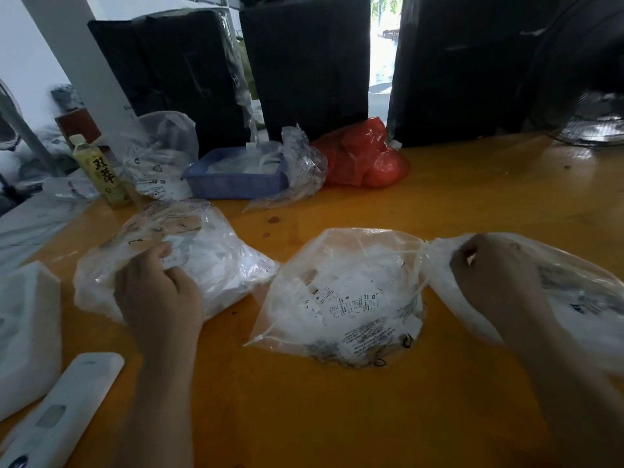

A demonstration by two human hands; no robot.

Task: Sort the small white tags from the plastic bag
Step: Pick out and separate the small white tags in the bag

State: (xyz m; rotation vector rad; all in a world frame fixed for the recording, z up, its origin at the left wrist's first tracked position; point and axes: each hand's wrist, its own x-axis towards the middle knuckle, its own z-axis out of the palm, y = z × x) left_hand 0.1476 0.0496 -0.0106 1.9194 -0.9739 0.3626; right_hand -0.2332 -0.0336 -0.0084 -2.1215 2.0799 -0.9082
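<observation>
The left hand [158,292] is lying on the left bag [175,261], its fingers curled and pinching the clear plastic over a heap of white tags. The right hand [489,275] is gripping the right bag [557,288] in a closed fist, close to where that plastic is bunching together.

Between the two hands the middle bag [341,295] is sitting on the orange table [456,204], and it is serving here as the landmark. Tags [351,302] are showing through it; the letters "S", "M" and "XS" are readable on some, while the fine print on the bag itself is too small to read.

Beyond the middle bag a blue tray [236,184] is holding more white pieces, with crumpled clear plastic [297,163] just right of the tray and a red bag [364,160] further right. Far left of the middle bag a bottle [101,173] is standing upright, its yellow label bearing two large Chinese characters. Nearer the viewer, left of the middle bag, a white remote [64,407] is lying flat beside a white block [27,329].
</observation>
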